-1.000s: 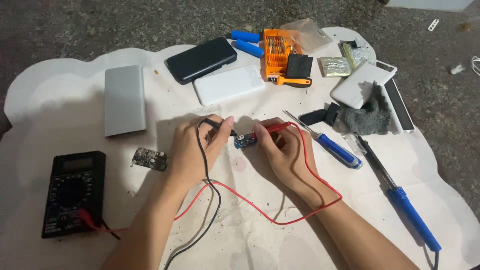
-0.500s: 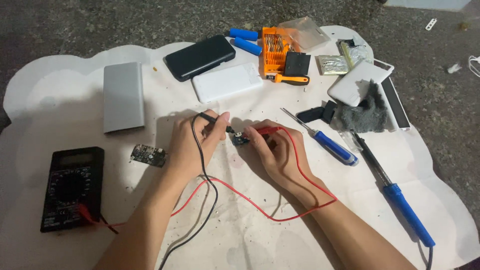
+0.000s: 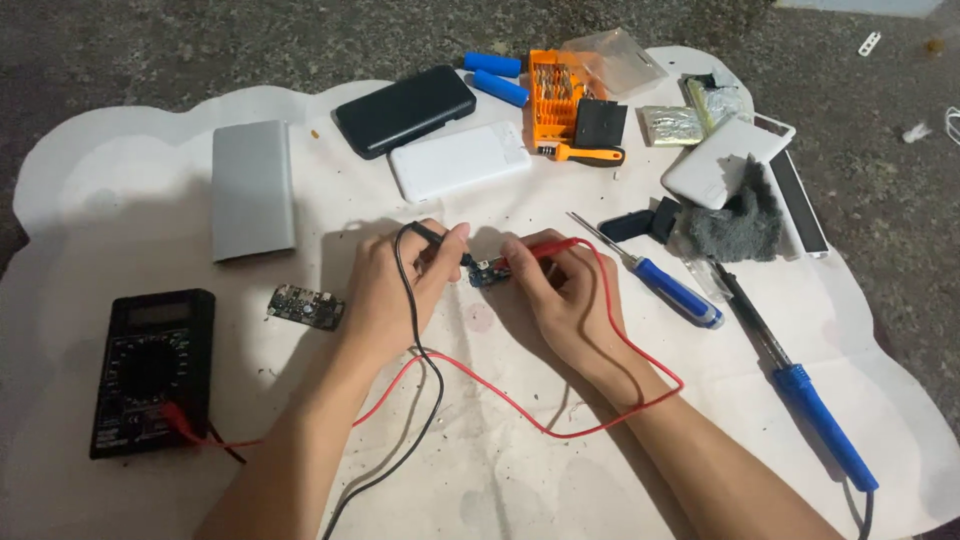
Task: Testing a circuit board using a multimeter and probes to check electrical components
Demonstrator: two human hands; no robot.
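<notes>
Four power banks, two circuit boards, two blue cells, one multimeter.

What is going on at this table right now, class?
A person is probing a small blue circuit board on a white sheet. The left hand holds the black probe and the right hand holds the red probe, both tips meeting at the board. Their leads run back to a black multimeter at the left. A second small board lies beside it, untouched. Power bank cases, a blue screwdriver and a soldering iron lie around.
</notes>
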